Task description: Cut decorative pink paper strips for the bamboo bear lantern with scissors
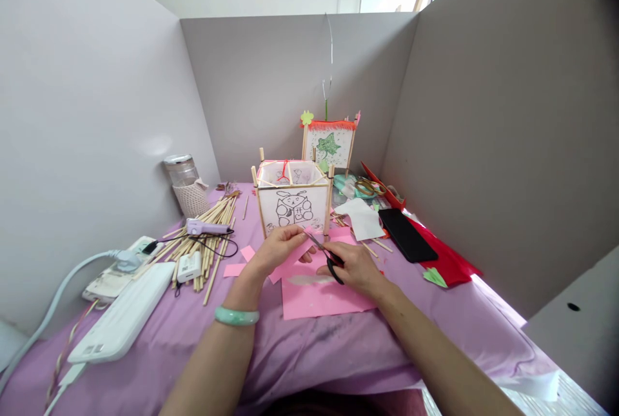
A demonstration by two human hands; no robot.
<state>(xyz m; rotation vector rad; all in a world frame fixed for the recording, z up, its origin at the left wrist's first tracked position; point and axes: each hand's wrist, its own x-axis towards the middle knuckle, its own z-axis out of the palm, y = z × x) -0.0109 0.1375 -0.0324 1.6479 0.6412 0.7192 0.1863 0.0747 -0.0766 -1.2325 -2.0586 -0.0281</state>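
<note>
My left hand (283, 248), with a pale green bangle on its wrist, pinches a piece of pink paper (291, 262). In my right hand (355, 267) is a pair of scissors (334, 266) with black handles. Their blades point up and left, meeting the pink paper near my left fingertips. Under both hands lies a larger pink sheet (314, 303). Just beyond stands a square lantern (294, 206) of wooden sticks and white panels, with a bear-like drawing on its front. Small pink strips (235, 270) lie left of my left hand.
Wooden sticks (213, 222), a lilac glue gun (207, 227), a white charger (189, 266), a power bank (123, 313) and a glass jar (186, 184) stand left. A leaf lantern (331, 145) is behind. A black phone (407, 235), white paper (362, 217) and red material (447, 251) lie right. Grey partitions (300, 68) enclose the table.
</note>
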